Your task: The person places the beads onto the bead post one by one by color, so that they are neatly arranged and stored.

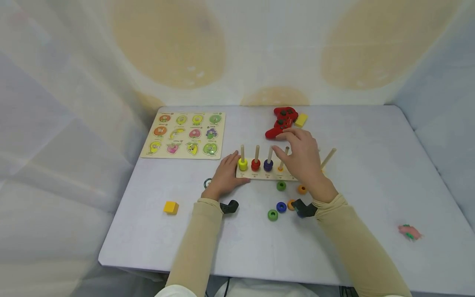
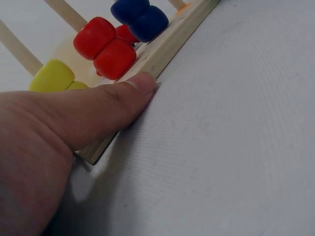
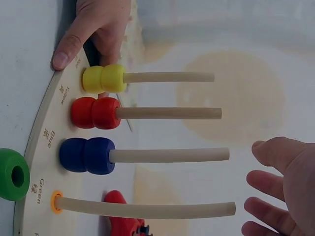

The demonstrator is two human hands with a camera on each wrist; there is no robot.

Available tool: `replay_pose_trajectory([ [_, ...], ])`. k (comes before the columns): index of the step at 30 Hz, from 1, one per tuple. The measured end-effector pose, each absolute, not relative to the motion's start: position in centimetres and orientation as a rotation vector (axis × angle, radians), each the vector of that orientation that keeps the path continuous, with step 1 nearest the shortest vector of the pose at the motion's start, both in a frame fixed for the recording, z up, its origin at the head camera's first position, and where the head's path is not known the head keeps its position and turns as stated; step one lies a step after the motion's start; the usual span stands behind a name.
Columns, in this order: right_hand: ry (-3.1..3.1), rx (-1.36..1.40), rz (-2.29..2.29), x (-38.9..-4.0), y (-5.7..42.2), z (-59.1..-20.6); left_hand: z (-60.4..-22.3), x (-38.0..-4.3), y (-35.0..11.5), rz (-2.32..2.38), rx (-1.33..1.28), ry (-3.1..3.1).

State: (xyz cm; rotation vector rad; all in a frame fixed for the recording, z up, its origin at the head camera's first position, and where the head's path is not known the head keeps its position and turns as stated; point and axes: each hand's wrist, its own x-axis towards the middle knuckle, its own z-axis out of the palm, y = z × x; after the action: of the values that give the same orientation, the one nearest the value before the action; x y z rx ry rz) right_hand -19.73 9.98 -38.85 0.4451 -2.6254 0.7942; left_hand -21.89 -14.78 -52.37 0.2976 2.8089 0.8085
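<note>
My left hand (image 1: 225,175) grips the left end of a wooden peg board (image 1: 265,176), its thumb (image 2: 113,98) along the front edge and fingers behind. Stacked beads sit on three pegs: yellow (image 3: 104,78), red (image 3: 95,112) and blue (image 3: 87,155). The fourth peg (image 3: 147,209), by the word Green, carries only a thin orange ring (image 3: 57,201) at its base. Above the board, my right hand (image 1: 303,154) has relaxed, spread fingers around nothing, near the peg tops. It hides part of the board's right side. Loose green beads (image 1: 281,186) lie in front.
More loose beads, blue (image 1: 281,207) and orange (image 1: 302,189), lie near the right wrist. A red game controller (image 1: 283,122) and yellow block (image 1: 301,120) are behind the board. A fruit puzzle (image 1: 183,136), yellow cube (image 1: 171,207) and pink toy (image 1: 410,232) lie farther out.
</note>
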Motion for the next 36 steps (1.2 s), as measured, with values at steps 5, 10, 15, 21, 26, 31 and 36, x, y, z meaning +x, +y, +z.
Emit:
replay_pose_trajectory([
  [5,-2.629,0.416,0.846,-19.0,10.7,-39.3,-52.3,-21.9,-14.7,0.798,0.295,2.811],
  [10,-2.485,0.437,0.922,-17.4,12.1,-41.8,-52.1,-21.9,-14.7,0.801,0.287,2.802],
  [15,-2.348,0.563,0.864,-16.2,12.9,-46.3,-51.9,-21.9,-14.8,0.803,0.275,2.798],
  [21,-2.624,0.533,0.765,-15.0,13.0,-49.3,-52.1,-21.9,-14.8,0.8,0.283,2.788],
  [26,-2.918,0.442,0.663,-14.8,13.0,-49.9,-52.1,-21.8,-14.8,0.805,0.277,2.79],
  [31,-2.916,0.435,0.684,-14.8,12.9,-49.9,-51.8,-21.7,-14.8,0.802,0.28,2.783],
  [36,-2.721,0.479,0.788,-14.9,12.3,-47.0,-51.2,-21.6,-14.8,0.801,0.292,2.769],
])
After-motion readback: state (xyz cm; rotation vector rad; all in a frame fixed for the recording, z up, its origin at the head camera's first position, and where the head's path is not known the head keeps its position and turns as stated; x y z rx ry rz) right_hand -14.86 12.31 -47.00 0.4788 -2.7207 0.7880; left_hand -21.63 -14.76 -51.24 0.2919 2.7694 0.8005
